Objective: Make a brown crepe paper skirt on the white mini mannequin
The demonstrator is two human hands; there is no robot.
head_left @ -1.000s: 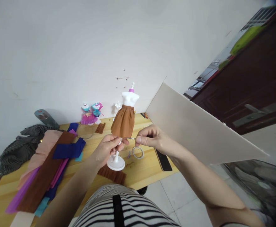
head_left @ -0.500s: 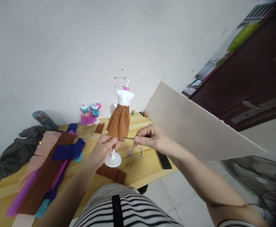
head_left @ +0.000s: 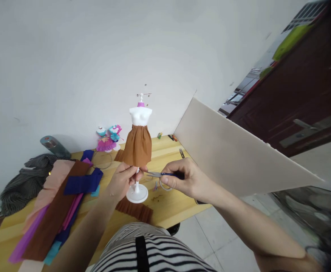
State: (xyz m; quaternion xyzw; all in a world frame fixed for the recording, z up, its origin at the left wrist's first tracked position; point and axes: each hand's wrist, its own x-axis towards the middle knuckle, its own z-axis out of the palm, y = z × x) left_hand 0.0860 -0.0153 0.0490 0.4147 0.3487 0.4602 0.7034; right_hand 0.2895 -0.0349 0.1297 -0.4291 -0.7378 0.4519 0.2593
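A small white dress form (head_left: 141,116) stands upright on a white stand with a round base (head_left: 137,194). Around its waist sits a gathered brown skirt (head_left: 138,146). My left hand (head_left: 123,179) is closed around the stand's pole just under the skirt's hem, its fingers partly hidden behind the pole. To the right, my right hand (head_left: 182,176) grips small scissors (head_left: 169,174) with dark blue handles. Their blades point left toward the hem and my left fingertips, slightly parted.
Folded cloth strips, a brown one (head_left: 53,206) among them, lie at left near a striped cloth (head_left: 31,183) and a bottle (head_left: 54,146). Two tiny dressed forms (head_left: 109,138) stand by the wall. Pleated brown cloth (head_left: 134,210) lies at the front edge. A pale panel (head_left: 239,155) borders the right.
The dress form has shifted left and stands straighter. My right hand has drawn slightly right and down, bringing the scissors' blades away from the hem and into clearer view.
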